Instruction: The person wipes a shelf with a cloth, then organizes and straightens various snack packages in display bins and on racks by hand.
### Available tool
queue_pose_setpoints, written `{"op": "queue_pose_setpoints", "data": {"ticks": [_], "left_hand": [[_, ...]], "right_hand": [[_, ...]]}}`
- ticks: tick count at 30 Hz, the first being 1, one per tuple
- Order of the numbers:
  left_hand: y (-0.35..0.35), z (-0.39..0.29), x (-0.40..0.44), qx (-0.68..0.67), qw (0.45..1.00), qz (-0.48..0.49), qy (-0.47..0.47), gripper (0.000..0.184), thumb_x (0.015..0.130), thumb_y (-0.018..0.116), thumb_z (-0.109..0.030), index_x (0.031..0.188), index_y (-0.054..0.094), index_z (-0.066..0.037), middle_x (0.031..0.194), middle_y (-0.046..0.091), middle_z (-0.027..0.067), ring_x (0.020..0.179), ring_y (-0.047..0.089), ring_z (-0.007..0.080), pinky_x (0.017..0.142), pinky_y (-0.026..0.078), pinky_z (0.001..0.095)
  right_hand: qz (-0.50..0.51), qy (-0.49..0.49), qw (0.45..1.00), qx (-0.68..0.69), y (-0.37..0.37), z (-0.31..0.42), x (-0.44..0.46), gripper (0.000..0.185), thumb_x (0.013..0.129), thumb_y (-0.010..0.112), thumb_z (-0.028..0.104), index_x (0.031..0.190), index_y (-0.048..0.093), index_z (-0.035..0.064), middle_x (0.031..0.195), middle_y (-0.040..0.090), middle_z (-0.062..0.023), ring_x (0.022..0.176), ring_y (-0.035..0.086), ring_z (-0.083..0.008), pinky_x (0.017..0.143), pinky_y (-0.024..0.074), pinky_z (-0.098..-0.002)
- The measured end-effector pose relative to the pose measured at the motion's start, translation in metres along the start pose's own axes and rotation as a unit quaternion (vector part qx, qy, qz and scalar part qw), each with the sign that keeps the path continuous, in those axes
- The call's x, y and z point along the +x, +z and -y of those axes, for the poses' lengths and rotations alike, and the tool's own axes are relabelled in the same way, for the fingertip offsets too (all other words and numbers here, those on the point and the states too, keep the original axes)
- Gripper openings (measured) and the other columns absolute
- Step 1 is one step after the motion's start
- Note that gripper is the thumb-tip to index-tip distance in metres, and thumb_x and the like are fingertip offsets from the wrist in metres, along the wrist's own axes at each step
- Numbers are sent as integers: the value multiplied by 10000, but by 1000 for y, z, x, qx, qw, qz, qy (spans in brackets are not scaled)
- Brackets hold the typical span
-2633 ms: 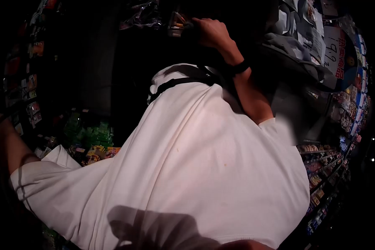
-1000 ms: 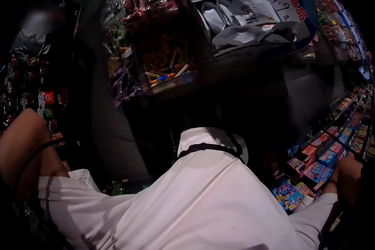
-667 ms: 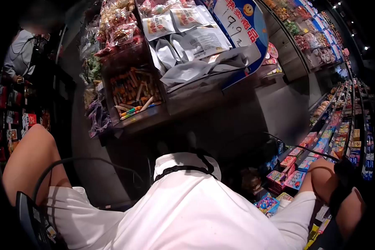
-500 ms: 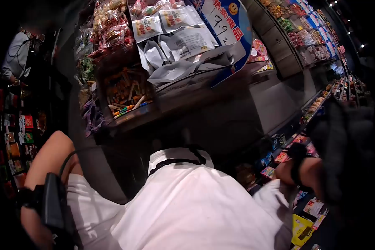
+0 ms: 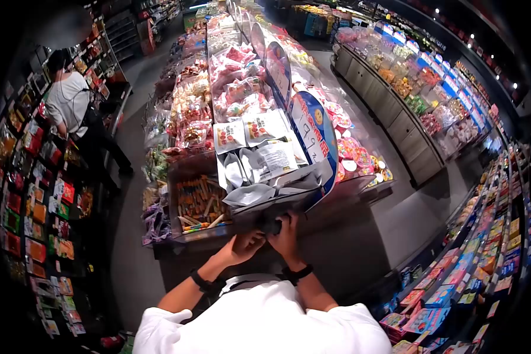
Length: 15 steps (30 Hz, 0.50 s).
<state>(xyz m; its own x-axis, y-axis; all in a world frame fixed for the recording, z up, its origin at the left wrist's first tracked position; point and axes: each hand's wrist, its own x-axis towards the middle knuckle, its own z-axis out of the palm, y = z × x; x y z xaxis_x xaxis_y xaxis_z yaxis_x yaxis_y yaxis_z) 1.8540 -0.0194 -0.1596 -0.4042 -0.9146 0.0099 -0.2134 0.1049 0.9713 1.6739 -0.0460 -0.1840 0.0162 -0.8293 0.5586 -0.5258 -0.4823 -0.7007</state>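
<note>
Both my hands meet in front of my chest, at the near edge of the snack display. My right hand (image 5: 285,239) is closed around a small dark object (image 5: 272,227), whose kind I cannot make out. Close beside it, my left hand (image 5: 243,246) has its fingers curled in, and what they hold, if anything, is hidden. Each wrist wears a black band. Just beyond the hands stand white and silver snack pouches (image 5: 251,192) in a bin, and a handwritten price sign (image 5: 314,144) rises at their right.
Left of the pouches is a bin of stick-shaped snacks (image 5: 199,203). A person in a white top (image 5: 71,100) stands by the left shelves (image 5: 35,236). Packed shelves (image 5: 454,283) curve along the right, and a wooden candy counter (image 5: 395,109) stands farther back.
My hands have come from wide apart at my sides to close together before my chest. The view has tilted up, showing more of the aisles.
</note>
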Motion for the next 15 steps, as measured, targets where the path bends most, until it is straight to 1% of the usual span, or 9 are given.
{"op": "queue_pose_setpoints", "data": {"ticks": [2, 3, 4, 5, 8, 10, 11, 13, 15], "left_hand": [[8, 38, 12, -15, 1000, 16, -6, 235, 946, 600, -160, 1116, 590, 1, 935, 675, 124, 825, 660, 185, 725, 520, 332], [14, 44, 12, -48, 998, 25, -8, 227, 945, 600, -163, 1093, 594, 10, 924, 674, 126, 823, 657, 186, 717, 517, 332], [17, 29, 10, 61, 998, 7, -11, 200, 943, 605, -169, 1025, 610, 13, 889, 671, 118, 817, 648, 185, 697, 509, 336], [21, 65, 13, 132, 989, 36, -60, 180, 938, 617, -182, 967, 626, -4, 842, 661, 100, 800, 644, 185, 674, 499, 339], [26, 12, 15, 71, 997, 10, -37, 171, 934, 623, -173, 992, 616, -12, 896, 655, 87, 859, 633, 165, 730, 500, 316], [23, -20, 13, -26, 997, -72, -13, 239, 948, 617, -190, 1061, 558, 12, 1000, 645, 126, 911, 640, 190, 803, 505, 289], [20, -46, 11, -78, 991, -85, -72, 250, 948, 621, -183, 1091, 552, 10, 1051, 628, 112, 957, 622, 176, 826, 490, 277], [17, -59, 15, -83, 990, -91, -74, 251, 949, 616, -175, 1115, 555, 2, 1027, 632, 104, 949, 620, 168, 818, 478, 262], [36, -20, 24, -59, 972, -198, -110, 197, 954, 595, -160, 1068, 561, -2, 953, 634, 81, 901, 613, 152, 782, 468, 255]], "right_hand": [[34, 22, 999, 9, 0, -12, -4, 521, 628, 699, 0, 1094, 476, 59, 1175, 421, -225, 1064, 480, -458, 912, 436, -471], [116, 55, 992, 21, -7, -10, 0, 533, 641, 712, 13, 1115, 472, 50, 1180, 429, -229, 1063, 488, -463, 904, 448, -466], [198, 90, 976, 31, -16, -10, -2, 547, 654, 726, 26, 1136, 468, 41, 1185, 437, -233, 1062, 497, -469, 895, 461, -460], [197, 97, 975, 22, -20, -15, -8, 547, 654, 726, 26, 1136, 468, 41, 1185, 437, -233, 1062, 497, -469, 895, 461, -460], [165, 4, 986, 30, -23, -29, -3, 579, 735, 749, 151, 1231, 480, 22, 1266, 460, -211, 1149, 500, -434, 932, 476, -441], [127, -17, 991, 30, -37, -13, 7, 605, 736, 758, 164, 1255, 478, 28, 1289, 457, -206, 1171, 494, -426, 941, 474, -439], [95, -33, 994, 41, -39, -8, 10, 631, 738, 767, 177, 1279, 476, 33, 1312, 453, -201, 1192, 489, -418, 950, 471, -436], [49, -70, 996, 32, -38, -14, 13, 652, 736, 776, 217, 1294, 488, 42, 1331, 459, -173, 1178, 521, -387, 923, 492, -423], [93, -112, 989, 15, -45, -26, 19, 629, 739, 770, 241, 1277, 510, 43, 1313, 476, -153, 1119, 568, -358, 867, 523, -400]]}}
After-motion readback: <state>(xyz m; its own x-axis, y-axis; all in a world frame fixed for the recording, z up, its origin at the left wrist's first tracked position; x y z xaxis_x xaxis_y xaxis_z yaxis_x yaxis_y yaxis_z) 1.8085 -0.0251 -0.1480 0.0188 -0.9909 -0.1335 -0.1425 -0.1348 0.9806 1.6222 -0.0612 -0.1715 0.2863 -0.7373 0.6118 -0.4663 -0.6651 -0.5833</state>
